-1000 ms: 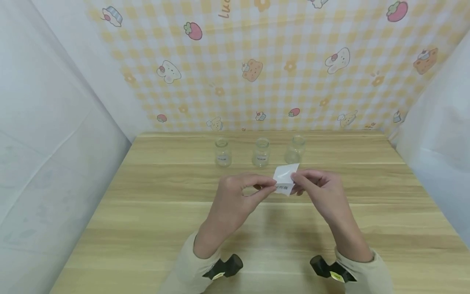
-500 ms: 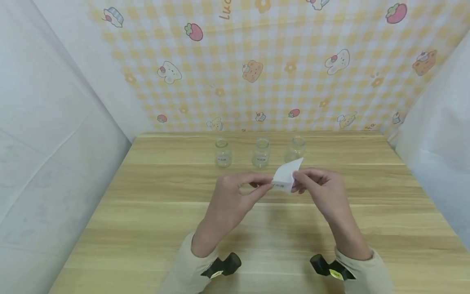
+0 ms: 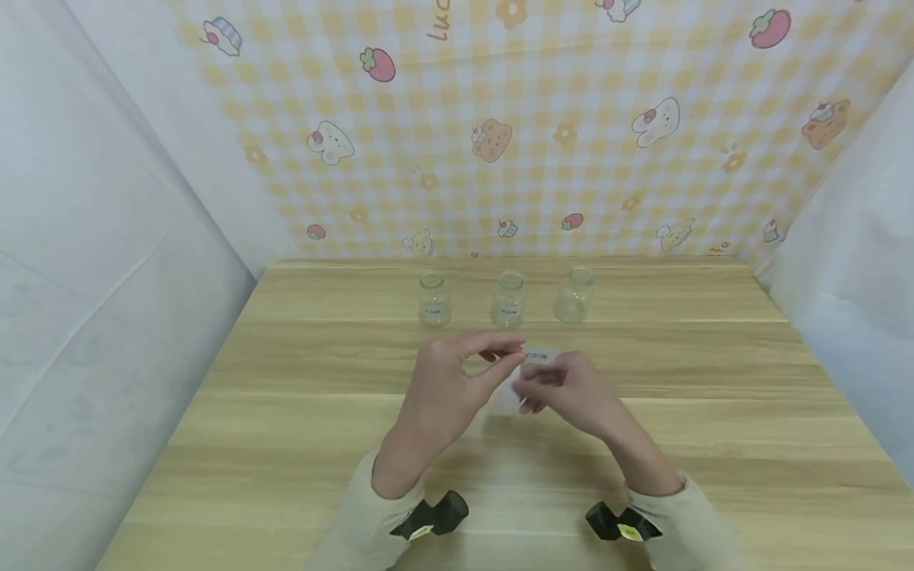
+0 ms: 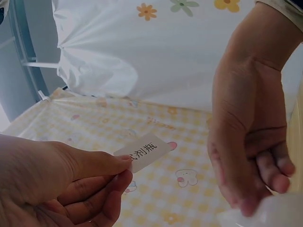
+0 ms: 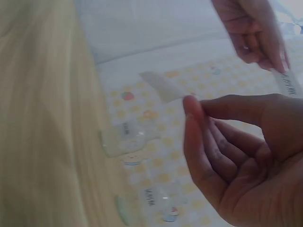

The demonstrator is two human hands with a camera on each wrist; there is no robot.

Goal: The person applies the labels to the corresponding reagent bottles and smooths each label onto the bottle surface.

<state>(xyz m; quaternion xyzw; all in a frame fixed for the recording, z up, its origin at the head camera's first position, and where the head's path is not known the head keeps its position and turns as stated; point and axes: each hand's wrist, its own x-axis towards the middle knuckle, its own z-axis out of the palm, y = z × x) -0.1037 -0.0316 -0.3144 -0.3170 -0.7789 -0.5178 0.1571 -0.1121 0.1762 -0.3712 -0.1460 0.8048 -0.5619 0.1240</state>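
Observation:
Between thumb and forefinger, my left hand (image 3: 443, 388) pinches one end of a small printed label (image 4: 150, 150), whose black characters show in the left wrist view. My right hand (image 3: 581, 396) pinches a white piece of backing paper (image 5: 163, 87), apart from the label and nearer to me. In the head view the right fingers partly cover both label and paper. Beyond the hands stand three clear glass bottles in a row: the left bottle (image 3: 435, 309) and middle bottle (image 3: 508, 309) bear printed labels, while the right bottle (image 3: 574, 301) shows none.
The wooden table (image 3: 286, 444) runs back to a yellow checked cloth (image 3: 543, 174) with cartoon prints. White sheets hang on either side, the left sheet (image 3: 107, 277) and right sheet (image 3: 850, 262). A black camera sits on each sleeve.
The label and its white backing have come apart. My right hand has moved left and toward me with the backing, while the left hand stays nearly in place with the label.

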